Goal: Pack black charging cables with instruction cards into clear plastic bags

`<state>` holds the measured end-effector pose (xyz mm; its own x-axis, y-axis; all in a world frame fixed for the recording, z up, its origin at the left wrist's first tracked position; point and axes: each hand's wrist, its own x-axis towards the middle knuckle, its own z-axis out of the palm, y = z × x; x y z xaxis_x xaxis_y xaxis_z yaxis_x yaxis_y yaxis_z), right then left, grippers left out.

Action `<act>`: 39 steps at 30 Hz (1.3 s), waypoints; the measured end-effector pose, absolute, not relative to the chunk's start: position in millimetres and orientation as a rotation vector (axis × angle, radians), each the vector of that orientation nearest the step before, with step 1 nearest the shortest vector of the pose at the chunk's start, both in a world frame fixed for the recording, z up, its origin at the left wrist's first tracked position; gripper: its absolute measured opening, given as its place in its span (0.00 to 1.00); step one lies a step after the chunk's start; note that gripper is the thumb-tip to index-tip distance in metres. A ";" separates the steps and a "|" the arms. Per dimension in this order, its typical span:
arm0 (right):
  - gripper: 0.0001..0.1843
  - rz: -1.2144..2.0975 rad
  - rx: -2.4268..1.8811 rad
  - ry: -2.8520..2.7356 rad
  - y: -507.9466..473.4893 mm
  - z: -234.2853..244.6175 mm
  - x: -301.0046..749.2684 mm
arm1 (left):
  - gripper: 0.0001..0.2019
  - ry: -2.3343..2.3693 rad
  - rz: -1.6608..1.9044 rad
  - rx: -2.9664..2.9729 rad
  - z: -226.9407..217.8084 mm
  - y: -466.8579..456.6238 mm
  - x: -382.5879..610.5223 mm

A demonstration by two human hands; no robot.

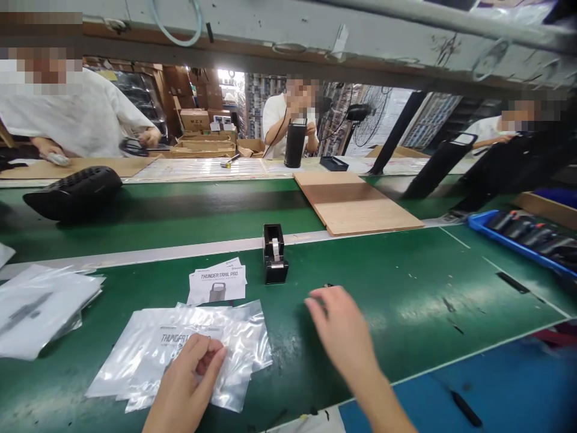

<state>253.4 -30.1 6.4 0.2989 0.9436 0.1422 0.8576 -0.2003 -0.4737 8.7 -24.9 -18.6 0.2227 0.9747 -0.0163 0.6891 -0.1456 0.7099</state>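
My left hand (192,376) is over a pile of clear plastic bags (252,331) with printed sheets inside. Its fingers are curled and the thumb meets the index finger; whatever may be between them is too small to make out. To the right, my right hand (345,331) reaches over the green bench, thumb apart from the bent fingers. A small dark item (329,285) shows just beyond its fingertips, mostly hidden. Loose printed leaflets (216,282) reading "Thunder Trail Pro" lie behind the bags. A black tape dispenser (274,255) stands between and beyond my hands.
More bagged sheets (45,307) lie at the left. A wooden board (360,204) and a black speaker-like body (74,192) rest on the far green belt. A blue tray (478,222) of dark parts sits at right. Several people work across the bench; an overhead beam (315,36) spans above.
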 end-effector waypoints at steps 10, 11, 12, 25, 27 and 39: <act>0.08 0.200 -2.100 -1.575 -20.8 -13.3 304.8 | 0.13 1.580 0.608 1.900 -14.2 -23.2 16.5; 0.08 0.290 -2.006 -1.527 -22.0 -10.4 291.0 | 0.13 1.578 0.601 1.899 -12.6 -23.2 17.3; 0.09 0.443 -1.896 -1.477 -23.6 -7.8 275.7 | 0.13 1.571 0.593 1.901 -11.3 -23.1 17.9; 0.10 0.998 -1.489 -1.911 -25.5 -7.2 185.8 | 0.09 1.434 0.817 1.687 -23.5 -23.9 4.5; 0.12 0.991 -1.458 -2.029 -22.8 0.9 187.3 | 0.09 1.430 0.882 1.604 -25.2 -23.7 2.2; 0.11 0.991 -1.309 -2.452 -17.0 16.3 178.9 | 0.13 1.401 0.838 1.517 -26.0 -25.0 -4.6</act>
<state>178.9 -17.0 16.3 -0.5915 0.7945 -0.1376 0.6670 0.3863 -0.6371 -4.6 -25.0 -26.0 0.1352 0.9871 -0.0856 0.3921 0.0260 0.9195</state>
